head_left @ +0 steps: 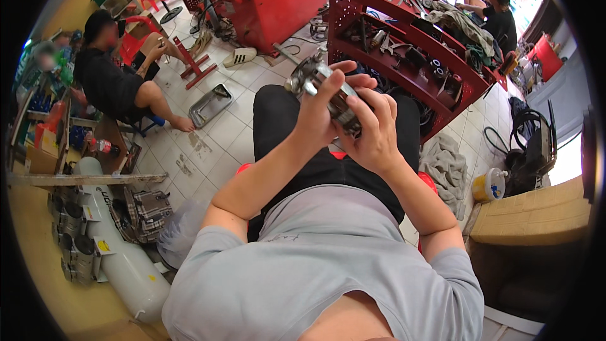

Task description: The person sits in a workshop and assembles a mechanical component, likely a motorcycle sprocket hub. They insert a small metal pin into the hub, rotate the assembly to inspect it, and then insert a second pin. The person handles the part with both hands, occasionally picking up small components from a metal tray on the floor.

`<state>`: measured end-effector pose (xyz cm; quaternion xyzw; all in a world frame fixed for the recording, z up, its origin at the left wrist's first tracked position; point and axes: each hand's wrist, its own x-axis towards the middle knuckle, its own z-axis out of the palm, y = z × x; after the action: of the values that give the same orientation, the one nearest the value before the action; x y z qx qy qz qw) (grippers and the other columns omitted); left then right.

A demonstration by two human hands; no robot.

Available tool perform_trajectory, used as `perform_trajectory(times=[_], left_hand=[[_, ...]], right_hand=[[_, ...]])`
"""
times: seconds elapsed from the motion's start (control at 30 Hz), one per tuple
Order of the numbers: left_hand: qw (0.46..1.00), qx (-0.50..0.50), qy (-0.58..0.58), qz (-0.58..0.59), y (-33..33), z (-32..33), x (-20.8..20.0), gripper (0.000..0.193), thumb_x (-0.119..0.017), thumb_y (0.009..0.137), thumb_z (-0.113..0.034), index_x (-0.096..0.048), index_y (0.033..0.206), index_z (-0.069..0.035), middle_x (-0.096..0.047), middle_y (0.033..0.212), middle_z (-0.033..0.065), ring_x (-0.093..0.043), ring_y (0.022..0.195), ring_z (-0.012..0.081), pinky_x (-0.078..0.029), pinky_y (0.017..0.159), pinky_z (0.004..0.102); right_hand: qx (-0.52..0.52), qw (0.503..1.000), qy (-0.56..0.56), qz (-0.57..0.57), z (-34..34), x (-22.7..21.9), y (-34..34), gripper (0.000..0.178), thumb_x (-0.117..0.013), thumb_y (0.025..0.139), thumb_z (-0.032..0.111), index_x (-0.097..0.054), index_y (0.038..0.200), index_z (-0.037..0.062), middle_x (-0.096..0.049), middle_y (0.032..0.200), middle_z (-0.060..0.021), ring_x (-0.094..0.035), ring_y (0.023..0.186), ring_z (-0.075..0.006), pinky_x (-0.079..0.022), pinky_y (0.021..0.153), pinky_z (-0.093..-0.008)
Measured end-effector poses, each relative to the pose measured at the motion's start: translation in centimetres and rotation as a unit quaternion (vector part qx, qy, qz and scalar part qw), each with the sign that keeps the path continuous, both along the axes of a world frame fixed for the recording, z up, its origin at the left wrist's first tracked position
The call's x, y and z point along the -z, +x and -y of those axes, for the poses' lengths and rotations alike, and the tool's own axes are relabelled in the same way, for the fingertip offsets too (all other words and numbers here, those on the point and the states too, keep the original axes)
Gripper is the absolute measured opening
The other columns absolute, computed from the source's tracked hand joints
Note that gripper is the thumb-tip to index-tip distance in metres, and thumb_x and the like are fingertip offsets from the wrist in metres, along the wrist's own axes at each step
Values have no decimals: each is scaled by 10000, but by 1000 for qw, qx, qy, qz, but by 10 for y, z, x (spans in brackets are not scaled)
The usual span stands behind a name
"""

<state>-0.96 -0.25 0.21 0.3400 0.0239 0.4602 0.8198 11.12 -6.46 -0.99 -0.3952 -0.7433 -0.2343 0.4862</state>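
Above my lap, both my hands hold a shiny metal machine part point(341, 106). It has a blocky, ridged body and a thin rod that sticks out toward the far left. My left hand point(322, 104) is closed around its left side, with the thumb raised along it. From the right, my right hand point(377, 123) grips the near end, its fingers bent over the metal. The palms and the underside of the part are hidden, so its exact kind cannot be made out. My black trousers point(278, 126) lie beneath it.
Ahead on the right stands a red tool cart point(379, 66) with wrenches and loose parts. A metal tray point(211, 106) and a sneaker point(240, 57) lie on the tiled floor. One person point(104, 69) sits at left; others are farther back. A yellow bucket point(489, 185) stands at right.
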Motion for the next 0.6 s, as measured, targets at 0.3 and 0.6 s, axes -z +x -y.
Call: perform_trajectory(times=[0.3,0.6], left_hand=[[905,-258,247,-231,-2,-23,-2,92,-699,799,-70,-617,826,-42,-655,767,69,-646,635,185,-523,617,314],[647,-480,528,-268,-8,-31,0,253,-796,636,-67,-624,819,-38,-643,792,74,-635,679,243,-489,610,323]], right_hand=[[-59,978,-147,-139,14,-33,32,482,-735,689,336,-560,998,11,-560,920,-119,-525,852,-270,-414,742,-359],[-296,741,-490,-350,22,-37,11,555,-306,1016,448,-548,767,14,-519,625,-15,-456,559,-83,-349,531,-227]])
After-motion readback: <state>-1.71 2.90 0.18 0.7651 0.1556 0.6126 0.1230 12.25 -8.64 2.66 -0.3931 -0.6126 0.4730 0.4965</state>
